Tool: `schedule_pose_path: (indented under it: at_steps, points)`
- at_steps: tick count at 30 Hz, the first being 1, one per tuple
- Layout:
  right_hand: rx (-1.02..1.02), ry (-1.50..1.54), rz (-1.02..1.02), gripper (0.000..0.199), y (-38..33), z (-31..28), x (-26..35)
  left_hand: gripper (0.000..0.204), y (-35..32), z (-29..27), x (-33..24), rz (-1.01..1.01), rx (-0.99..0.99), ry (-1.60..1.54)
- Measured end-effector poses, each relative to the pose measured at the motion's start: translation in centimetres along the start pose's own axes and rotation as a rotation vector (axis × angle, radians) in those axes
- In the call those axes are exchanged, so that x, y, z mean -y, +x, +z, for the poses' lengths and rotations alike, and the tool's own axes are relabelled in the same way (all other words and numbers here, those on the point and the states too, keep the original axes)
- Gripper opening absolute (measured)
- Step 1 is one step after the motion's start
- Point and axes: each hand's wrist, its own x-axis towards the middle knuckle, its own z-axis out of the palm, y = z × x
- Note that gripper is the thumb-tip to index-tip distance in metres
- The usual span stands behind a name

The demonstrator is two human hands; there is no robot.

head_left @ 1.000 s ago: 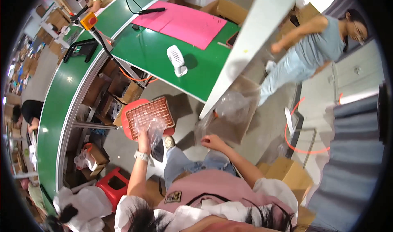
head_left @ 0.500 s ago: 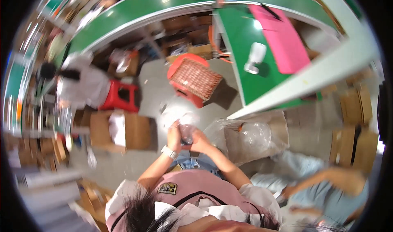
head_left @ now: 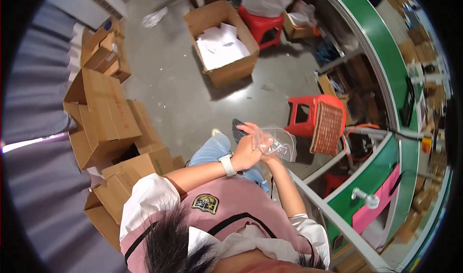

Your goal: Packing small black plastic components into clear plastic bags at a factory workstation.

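My left hand [head_left: 247, 152], with a white watch on its wrist, is closed and crosses in front of my right hand. A crinkled clear plastic bag [head_left: 282, 145] lies against its fingers, puffed out to the right. My right hand [head_left: 249, 127] is mostly hidden behind the left hand and the bag. Its fingers appear to reach past on the far side, holding a flat, dark, speckled piece [head_left: 237, 130] with a pointed end. What the dark piece is, I cannot tell.
An open carton [head_left: 229, 73] with white sheets stands ahead. Several brown boxes [head_left: 103, 114] are piled at left. A red stool [head_left: 301, 114] with a woven seat pad [head_left: 329, 128] stands right, beside a green-topped workbench [head_left: 345, 203] with a white lamp-like object [head_left: 366, 198]. A person sits beyond.
My view has swung to the left, bringing the cartons and grey curtain into sight. The dark speckled piece now shows by my fingers, and the clear bag sits to the right of my hands.
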Motion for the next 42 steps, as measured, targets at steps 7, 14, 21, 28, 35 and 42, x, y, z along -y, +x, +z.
schedule_pose_path:
  at_steps: [7,14,21,28,35,42]
  points:
    - [0.212,0.24,0.014,0.042,14.8,8.7,1.6,0.025,1.4,-14.6,3.3,0.099,-0.191,0.159]
    - [0.09,0.213,0.03,0.033,30.1,12.9,2.7,0.023,8.3,-26.9,5.8,0.11,-0.205,0.401]
    - [0.332,0.957,0.308,0.027,48.3,15.8,-3.1,0.035,16.4,-41.6,9.6,-0.102,-0.383,0.135]
    - [0.351,0.66,0.271,0.067,68.8,13.3,-0.6,0.043,20.5,-59.6,12.3,-0.218,-0.658,-0.152]
    - [0.612,0.923,0.427,0.072,85.9,19.6,1.9,0.075,26.1,-73.8,20.9,-0.479,-0.227,-1.731]
    - [0.876,0.312,-0.018,0.042,105.7,26.0,8.9,0.069,31.4,-90.2,33.3,-0.271,-0.298,-1.634]
